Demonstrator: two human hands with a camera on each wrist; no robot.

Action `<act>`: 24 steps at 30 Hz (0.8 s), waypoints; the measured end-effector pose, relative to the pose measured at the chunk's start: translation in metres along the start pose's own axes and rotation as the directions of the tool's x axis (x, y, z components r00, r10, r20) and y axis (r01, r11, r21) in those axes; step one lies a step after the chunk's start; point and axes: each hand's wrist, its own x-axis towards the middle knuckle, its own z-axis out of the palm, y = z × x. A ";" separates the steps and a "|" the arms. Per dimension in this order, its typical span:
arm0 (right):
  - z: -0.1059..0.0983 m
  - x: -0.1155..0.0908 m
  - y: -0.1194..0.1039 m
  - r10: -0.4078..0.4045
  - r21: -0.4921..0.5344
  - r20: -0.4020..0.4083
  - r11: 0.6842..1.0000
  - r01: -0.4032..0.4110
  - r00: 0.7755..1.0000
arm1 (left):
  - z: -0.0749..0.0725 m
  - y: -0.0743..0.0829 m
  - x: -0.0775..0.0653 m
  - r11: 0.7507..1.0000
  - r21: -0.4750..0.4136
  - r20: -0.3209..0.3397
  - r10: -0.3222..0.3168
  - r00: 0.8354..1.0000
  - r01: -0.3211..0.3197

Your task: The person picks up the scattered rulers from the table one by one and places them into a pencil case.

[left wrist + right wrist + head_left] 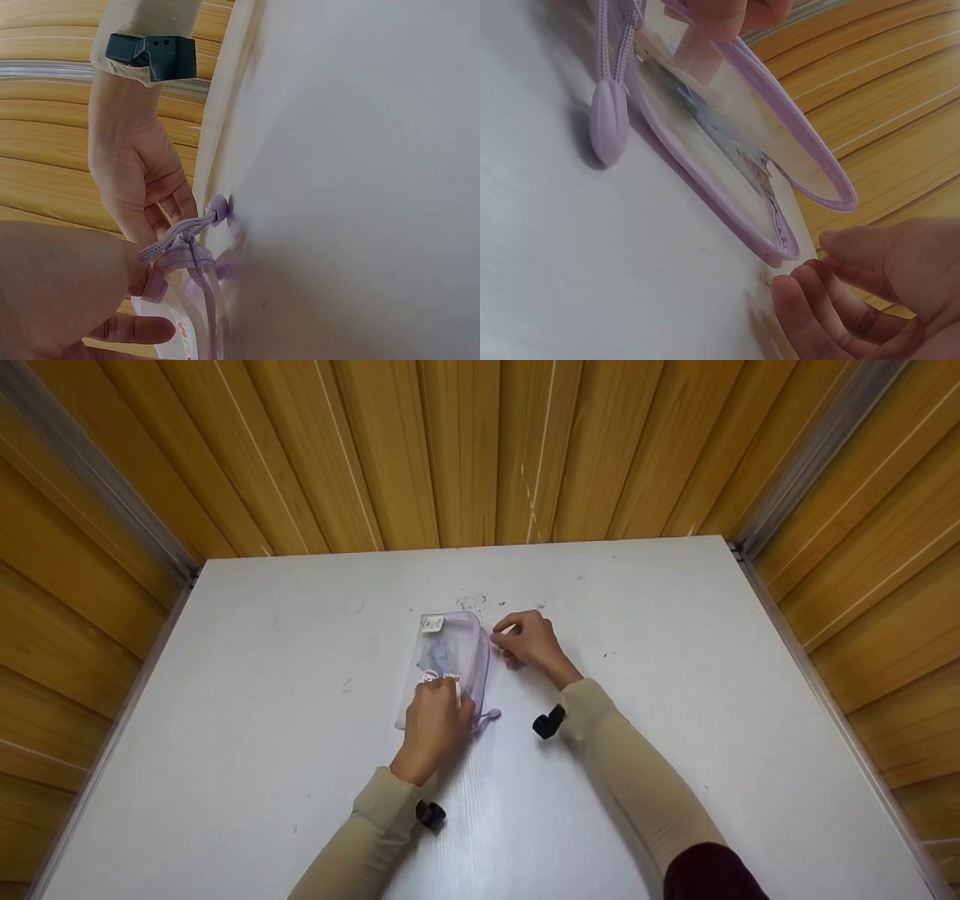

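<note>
A see-through zip pouch [471, 649] with lilac trim lies on the white table in the head view. My left hand [436, 724] grips its upper layer toward the near end, lifting that side. The right wrist view shows the zip side gaping, with a crumpled bluish item [716, 124] inside. A lilac zip pull [609, 124] dangles on its cord from the near end. Just past the pouch's far right corner is my right hand [531, 641], fingers loosely bent and holding nothing. Its fingertips [789, 292] are close to the pouch's rounded end.
The white table [300, 750] has small dark scuffs [472, 602] beyond the pouch. Wood-patterned panels [465, 450] wall in the back and both sides. Each wrist carries a black camera clip [550, 722].
</note>
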 end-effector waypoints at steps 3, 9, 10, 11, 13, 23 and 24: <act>-0.006 -0.001 0.003 0.009 -0.001 -0.011 1.000 -0.009 1.000 | 0.001 0.001 0.000 1.000 0.004 -0.006 0.001 1.000 -0.001; -0.021 -0.002 0.010 0.010 -0.019 -0.027 1.000 -0.011 1.000 | 0.002 0.004 0.002 1.000 0.014 0.044 -0.024 0.999 0.024; -0.023 -0.002 0.011 0.010 -0.020 -0.028 1.000 -0.011 1.000 | 0.001 0.005 0.002 1.000 0.015 0.053 -0.028 0.998 0.027; -0.025 -0.003 0.012 0.010 -0.020 -0.030 1.000 -0.010 0.999 | 0.001 0.005 0.003 0.999 0.016 0.061 -0.031 0.998 0.030; -0.029 -0.003 0.013 0.016 -0.018 -0.033 1.000 -0.016 0.999 | 0.000 0.006 0.004 0.999 0.021 0.071 -0.036 0.997 0.035; -0.043 -0.006 0.018 0.049 -0.070 -0.036 0.996 -0.051 0.998 | 0.001 0.011 0.001 0.993 0.118 0.050 -0.023 0.998 0.017; -0.044 -0.006 0.019 0.049 -0.078 -0.035 0.996 -0.051 0.998 | 0.002 0.011 0.001 0.991 0.129 0.044 -0.022 0.999 0.016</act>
